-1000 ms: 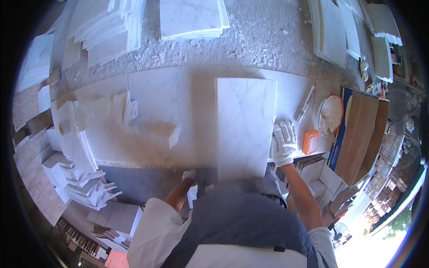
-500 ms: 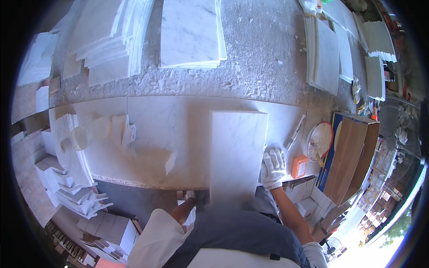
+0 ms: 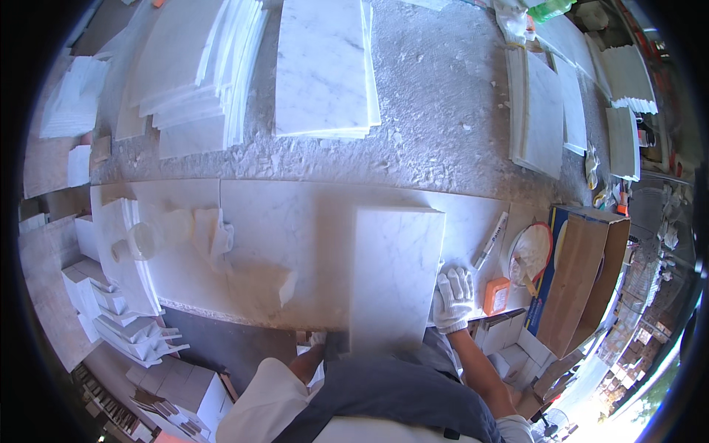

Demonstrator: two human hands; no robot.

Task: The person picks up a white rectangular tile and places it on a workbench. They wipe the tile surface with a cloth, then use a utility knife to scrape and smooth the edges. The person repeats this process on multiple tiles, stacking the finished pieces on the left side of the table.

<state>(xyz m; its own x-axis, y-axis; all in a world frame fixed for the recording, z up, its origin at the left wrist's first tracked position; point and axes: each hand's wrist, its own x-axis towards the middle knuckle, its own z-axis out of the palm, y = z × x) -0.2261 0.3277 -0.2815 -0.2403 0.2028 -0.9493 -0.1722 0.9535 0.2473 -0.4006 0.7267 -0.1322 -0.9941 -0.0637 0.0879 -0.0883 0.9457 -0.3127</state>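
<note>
1. Gripping state: right hand (image 3: 452,299), in a white knit glove, lies flat with fingers spread against the right edge of the marble tile (image 3: 395,277), not closed around it. Left hand (image 3: 316,341) sits at the tile's near-left corner, mostly hidden below the bench edge; whether it is closed on the tile cannot be told.
2. Marble tile: white with grey veins, rectangular, lying on the marble workbench (image 3: 295,229), its near end overhanging the bench edge toward the person.
3. Orange box (image 3: 496,295): small, rectangular, just right of the gloved hand, on the bench.
4. Marker pen (image 3: 490,241): white, slim, lying diagonally beside the tile's right edge.
5. Round lid (image 3: 532,252): white with a red rim, right of the pen.
6. Cardboard carton (image 3: 583,277): brown with a blue side panel, at the bench's right end; any print is too small to tell.
7. Tile stack (image 3: 325,66): white marble, on the rough grey floor beyond the bench; a fanned stack (image 3: 196,74) lies to its left.
8. Change from a second ago: the tile sits lower and further right in view, the far stacks show more fully, and the gloved hand stays at the tile's right edge.
</note>
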